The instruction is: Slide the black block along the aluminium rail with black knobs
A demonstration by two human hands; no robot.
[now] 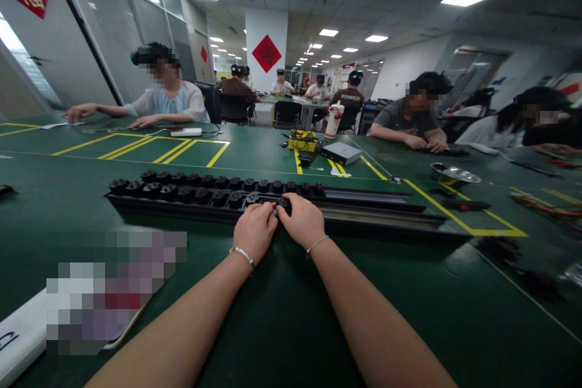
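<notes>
Grip, paired: the right hand (304,218) is pinching a small black part (285,202), fingers nearly together; the left hand (255,227) is meeting it, its hold not discernible. Under the grip, a long black tray (182,210) is lying on the counter (295,327). Left of the grip, two rows of black parts are standing in it; rightward, the front channel is showing its floor, seemingly unfilled. Farther right, beyond: metal bowl (470,179), contents unclear.

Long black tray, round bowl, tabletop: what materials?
Tray: coated metal or hard plastic, can't tell; straight thin walls, dark low-sheen finish.
Bowl: likely polished steel; silvery with bright highlights.
Tabletop: smooth green surface, perhaps rubber or vinyl; even colour, soft reflections.
</notes>
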